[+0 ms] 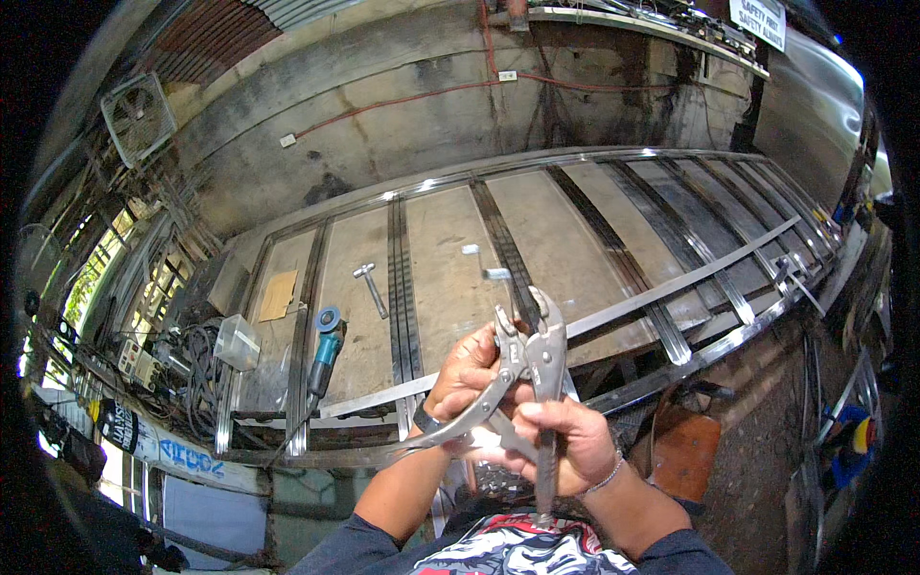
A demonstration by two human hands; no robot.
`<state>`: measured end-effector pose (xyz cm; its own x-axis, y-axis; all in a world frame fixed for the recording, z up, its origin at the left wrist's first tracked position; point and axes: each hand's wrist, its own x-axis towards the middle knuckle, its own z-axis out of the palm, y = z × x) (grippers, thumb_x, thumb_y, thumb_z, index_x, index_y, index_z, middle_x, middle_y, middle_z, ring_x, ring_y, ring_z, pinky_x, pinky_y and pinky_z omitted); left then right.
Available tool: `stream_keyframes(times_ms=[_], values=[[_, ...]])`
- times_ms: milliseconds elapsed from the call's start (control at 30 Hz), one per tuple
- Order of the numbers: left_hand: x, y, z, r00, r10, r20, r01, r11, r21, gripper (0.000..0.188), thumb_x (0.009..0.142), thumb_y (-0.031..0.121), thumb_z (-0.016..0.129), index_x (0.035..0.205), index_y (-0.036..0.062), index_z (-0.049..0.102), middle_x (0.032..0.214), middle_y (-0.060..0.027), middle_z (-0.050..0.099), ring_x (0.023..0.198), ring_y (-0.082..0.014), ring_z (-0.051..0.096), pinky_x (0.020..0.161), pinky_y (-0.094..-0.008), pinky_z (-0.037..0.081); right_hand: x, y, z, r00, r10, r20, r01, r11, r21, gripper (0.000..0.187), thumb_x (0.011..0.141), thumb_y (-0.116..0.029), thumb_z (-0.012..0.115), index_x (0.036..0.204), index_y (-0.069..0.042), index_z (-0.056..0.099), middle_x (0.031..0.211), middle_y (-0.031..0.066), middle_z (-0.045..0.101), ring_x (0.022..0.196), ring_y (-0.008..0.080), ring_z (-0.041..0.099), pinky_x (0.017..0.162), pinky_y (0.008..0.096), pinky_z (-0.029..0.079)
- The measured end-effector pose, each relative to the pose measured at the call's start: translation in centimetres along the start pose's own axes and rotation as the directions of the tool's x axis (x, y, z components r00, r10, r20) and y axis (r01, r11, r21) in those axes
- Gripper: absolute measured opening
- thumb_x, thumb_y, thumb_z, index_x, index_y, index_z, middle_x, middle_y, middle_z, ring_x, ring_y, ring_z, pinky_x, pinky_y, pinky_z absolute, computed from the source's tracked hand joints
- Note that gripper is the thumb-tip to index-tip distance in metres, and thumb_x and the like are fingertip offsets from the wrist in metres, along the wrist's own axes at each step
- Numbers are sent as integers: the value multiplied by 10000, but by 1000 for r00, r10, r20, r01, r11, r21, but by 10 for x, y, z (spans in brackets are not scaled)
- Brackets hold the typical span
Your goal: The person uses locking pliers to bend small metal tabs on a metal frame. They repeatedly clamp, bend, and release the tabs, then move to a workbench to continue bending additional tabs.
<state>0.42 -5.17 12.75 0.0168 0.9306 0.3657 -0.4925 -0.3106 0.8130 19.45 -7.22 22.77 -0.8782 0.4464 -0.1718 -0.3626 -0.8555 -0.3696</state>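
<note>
A pair of metal locking pliers [548, 356] is held up in front of my chest, jaws pointing away from me and spread apart. My right hand [573, 443] is closed around the lower handle, with the thumb across it. Behind the pliers, my left hand [467, 372] has its fingers curled against the tool near the jaws and the swung-out lever. The pliers cover part of both hands' fingers. Beyond them stands a large steel frame of parallel bars [496, 240], with a long flat metal bar [671, 287] lying slantwise across it.
On the worktop inside the frame lie a hammer [370, 289], an angle grinder [326, 355] and a piece of cardboard [278, 295]. A clear plastic box [238, 342] sits at left by coiled cables [196, 369]. A clamp [792, 268] is at the frame's right end. An orange seat [684, 450] stands at right.
</note>
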Motion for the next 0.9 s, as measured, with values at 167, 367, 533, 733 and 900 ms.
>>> stream_keyframes(times_ms=[167, 367, 533, 733, 900], values=[[11, 16, 8, 1000, -22, -18, 12, 902, -432, 532, 1033, 388, 607, 1404, 14, 529, 700, 17, 555, 844, -148, 574, 873, -358, 480, 1, 10, -43, 957, 147, 248, -139, 989, -52, 666, 954, -159, 524, 1512, 137, 316, 1422, 347, 523, 1370, 461, 507, 1183, 639, 338], [13, 25, 0, 1000, 3, -17, -10, 894, -447, 507, 1040, 442, 568, 1377, 63, 554, 748, 26, 584, 874, -164, 545, 836, -352, 429, -12, 8, -62, 972, -57, 227, 93, 984, -150, 571, 969, -147, 519, 1478, 86, 403, 1393, 284, 576, 1363, 416, 529, 1147, 529, 428], [13, 27, 0, 1000, 17, 26, -4, 906, -424, 493, 1023, 432, 609, 1368, 83, 559, 781, 22, 600, 863, -174, 574, 811, -351, 442, -15, 7, -75, 937, -329, 120, 343, 790, -509, 556, 913, -14, 628, 1438, 38, 454, 1321, 176, 626, 1268, 272, 592, 1099, 431, 466], [15, 33, 10, 1000, -4, 3, 5, 976, -220, 643, 947, 473, 700, 1366, 19, 523, 728, -3, 565, 795, -194, 599, 804, -332, 466, -9, 4, -78, 839, -532, 110, 413, 493, -766, 536, 927, -23, 659, 1433, -9, 484, 1231, 75, 641, 1073, 134, 595, 980, 309, 469], [15, 38, 18, 999, -26, -32, 19, 980, -198, 736, 956, 463, 691, 1434, -47, 459, 770, 5, 535, 773, -158, 514, 790, -316, 436, -16, -13, -67, 862, -498, 93, 401, 558, -727, 503, 938, -112, 665, 1408, 3, 529, 1171, 64, 672, 1123, 159, 613, 1019, 332, 457]])
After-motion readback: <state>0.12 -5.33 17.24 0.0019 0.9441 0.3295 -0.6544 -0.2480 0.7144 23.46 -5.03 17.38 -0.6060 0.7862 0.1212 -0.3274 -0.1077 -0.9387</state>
